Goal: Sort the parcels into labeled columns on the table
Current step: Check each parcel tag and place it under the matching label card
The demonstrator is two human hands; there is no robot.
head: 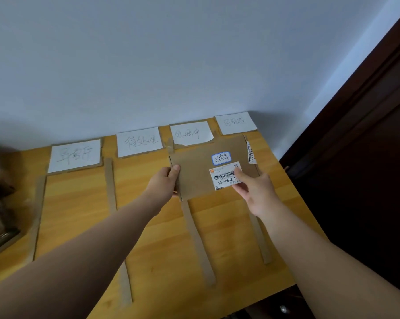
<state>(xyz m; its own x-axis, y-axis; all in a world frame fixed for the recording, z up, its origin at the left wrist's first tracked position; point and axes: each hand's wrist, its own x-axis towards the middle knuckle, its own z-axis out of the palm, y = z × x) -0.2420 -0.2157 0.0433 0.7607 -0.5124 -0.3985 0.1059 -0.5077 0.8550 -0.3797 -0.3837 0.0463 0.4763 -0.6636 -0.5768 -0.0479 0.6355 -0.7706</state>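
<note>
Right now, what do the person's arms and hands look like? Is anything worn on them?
Both forearms are bare, with no sleeves in view. The left hand and the right hand show no gloves, rings, watch or bracelet. The fingernails look short and unpainted.

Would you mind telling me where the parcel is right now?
The parcel is held between both hands at the table's far right, just below the third paper label.

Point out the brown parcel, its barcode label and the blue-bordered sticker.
parcel [194, 173]: head view, bare cardboard left of the labels.
barcode label [224, 176]: head view, on the barcode stripes.
blue-bordered sticker [221, 158]: head view, centre of the handwriting.
</note>
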